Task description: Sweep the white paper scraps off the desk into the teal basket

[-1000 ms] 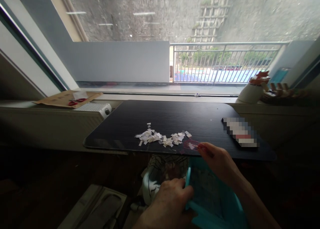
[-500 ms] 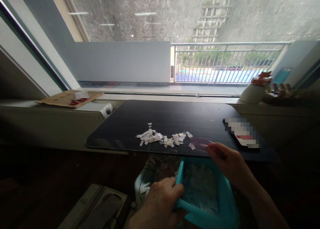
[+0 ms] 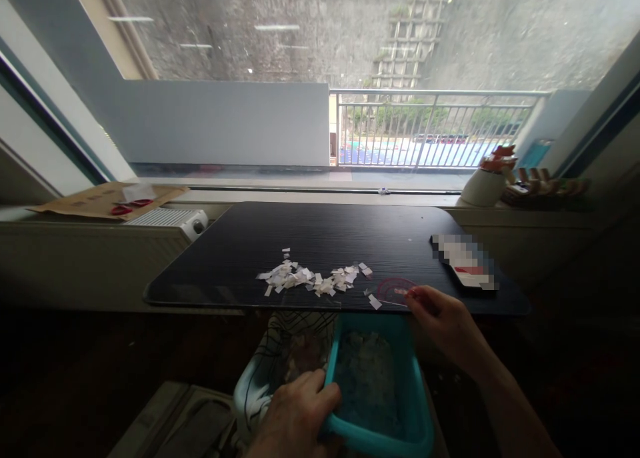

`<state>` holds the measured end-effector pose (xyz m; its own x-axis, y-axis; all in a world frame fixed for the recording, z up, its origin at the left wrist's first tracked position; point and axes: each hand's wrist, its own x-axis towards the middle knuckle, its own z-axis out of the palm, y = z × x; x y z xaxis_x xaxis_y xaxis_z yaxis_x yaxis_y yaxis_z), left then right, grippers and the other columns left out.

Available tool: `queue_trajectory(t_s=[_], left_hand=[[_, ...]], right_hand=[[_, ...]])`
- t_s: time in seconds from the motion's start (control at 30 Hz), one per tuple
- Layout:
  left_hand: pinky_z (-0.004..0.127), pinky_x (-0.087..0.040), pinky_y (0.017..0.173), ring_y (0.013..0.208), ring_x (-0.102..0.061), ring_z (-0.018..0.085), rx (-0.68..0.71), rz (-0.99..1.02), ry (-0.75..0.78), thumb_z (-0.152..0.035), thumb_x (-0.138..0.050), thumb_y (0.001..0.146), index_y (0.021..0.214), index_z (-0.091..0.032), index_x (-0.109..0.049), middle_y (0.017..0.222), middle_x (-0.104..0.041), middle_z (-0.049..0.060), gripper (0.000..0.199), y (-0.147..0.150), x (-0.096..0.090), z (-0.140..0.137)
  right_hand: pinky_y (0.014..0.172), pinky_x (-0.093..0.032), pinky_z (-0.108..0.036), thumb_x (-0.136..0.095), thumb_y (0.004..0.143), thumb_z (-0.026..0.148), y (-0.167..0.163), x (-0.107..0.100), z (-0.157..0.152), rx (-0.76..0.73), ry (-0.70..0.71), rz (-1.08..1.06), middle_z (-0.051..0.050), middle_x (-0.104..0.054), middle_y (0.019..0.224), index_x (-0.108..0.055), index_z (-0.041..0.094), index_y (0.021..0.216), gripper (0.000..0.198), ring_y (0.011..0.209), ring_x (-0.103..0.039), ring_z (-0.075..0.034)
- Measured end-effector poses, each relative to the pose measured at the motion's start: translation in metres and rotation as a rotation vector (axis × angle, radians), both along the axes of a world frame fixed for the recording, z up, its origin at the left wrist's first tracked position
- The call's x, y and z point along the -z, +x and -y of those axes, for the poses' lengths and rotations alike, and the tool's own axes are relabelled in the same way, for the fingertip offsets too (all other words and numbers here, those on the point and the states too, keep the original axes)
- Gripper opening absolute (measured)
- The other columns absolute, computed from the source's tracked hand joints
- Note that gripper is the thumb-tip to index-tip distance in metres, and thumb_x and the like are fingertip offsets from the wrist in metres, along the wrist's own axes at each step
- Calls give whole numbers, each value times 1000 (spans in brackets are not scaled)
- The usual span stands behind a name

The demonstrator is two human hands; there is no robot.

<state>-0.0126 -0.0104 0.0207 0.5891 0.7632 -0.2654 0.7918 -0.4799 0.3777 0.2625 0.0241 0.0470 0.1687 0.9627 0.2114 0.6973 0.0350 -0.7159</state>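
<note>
My right hand (image 3: 440,318) pinches a pink see-through protractor (image 3: 393,283) by its right end, low over the front of the black table (image 3: 320,228). Small white paper pieces (image 3: 285,275) lie heaped left of the protractor, and a loose paper piece (image 3: 375,302) is close by at the front edge. Below that edge, my left hand (image 3: 300,405) grips the left rim of a teal plastic bin (image 3: 423,405). Many pale scraps show inside the bin. My left fingertips are partly hidden behind the rim.
A blurred-out flat object (image 3: 465,261) lies on the table's right side. Beside the teal bin stands a lined basket (image 3: 247,385). Red scissors (image 3: 133,206) rest on brown paper (image 3: 90,201) at left. A white pot (image 3: 480,186) stands on the sill.
The view has swung to the right. The teal bin has shifted slightly left under the table edge with my left hand. The protractor has come away from the loose paper piece by the edge.
</note>
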Motion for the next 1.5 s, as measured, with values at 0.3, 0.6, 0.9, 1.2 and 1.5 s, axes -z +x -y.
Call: queue_trajectory(t_s=[0.3, 0.6, 0.9, 1.2, 1.5], left_hand=[[28, -34, 64, 84, -53, 20, -4, 39, 27, -14, -58, 62, 76, -22, -48, 89, -55, 1, 19, -2, -3, -1], [28, -35, 64, 84, -53, 20, -10, 41, 43, -13, -58, 62, 75, -21, -48, 89, -56, 2, 19, -2, -2, 1], [26, -36, 63, 82, -54, 20, 65, 93, 58, -25, -66, 69, 78, -22, -52, 88, -56, 0, 17, 14, -7, -3], [27, -42, 66, 82, -58, 21, 220, 155, 70, -39, -74, 70, 84, -23, -57, 89, -60, 0, 27, 47, -14, -6], [27, -44, 66, 82, -60, 22, 256, 146, 101, -43, -75, 72, 87, -23, -58, 92, -61, 0, 30, 54, -17, -7]], right_hand=[[63, -48, -25, -52, 84, 45, -1, 1, 4, -29, -11, -55, -4, -70, 77, -67, 17, 87, 32, 70, -63, -18], [63, -46, -24, -54, 83, 45, -2, 3, 0, -26, 8, -104, -3, -69, 78, -67, 18, 88, 30, 70, -62, -17], [56, -43, -24, -52, 85, 48, -4, 10, -9, -55, -25, -99, -2, -66, 71, -68, 18, 93, 35, 62, -58, -15], [59, -46, -25, -56, 82, 49, 2, 16, -9, -9, 4, -95, -4, -67, 74, -69, 16, 96, 38, 64, -59, -16], [53, -44, -20, -51, 86, 45, -5, 4, 13, -135, 3, 3, -1, -64, 68, -69, 16, 87, 35, 58, -54, -12]])
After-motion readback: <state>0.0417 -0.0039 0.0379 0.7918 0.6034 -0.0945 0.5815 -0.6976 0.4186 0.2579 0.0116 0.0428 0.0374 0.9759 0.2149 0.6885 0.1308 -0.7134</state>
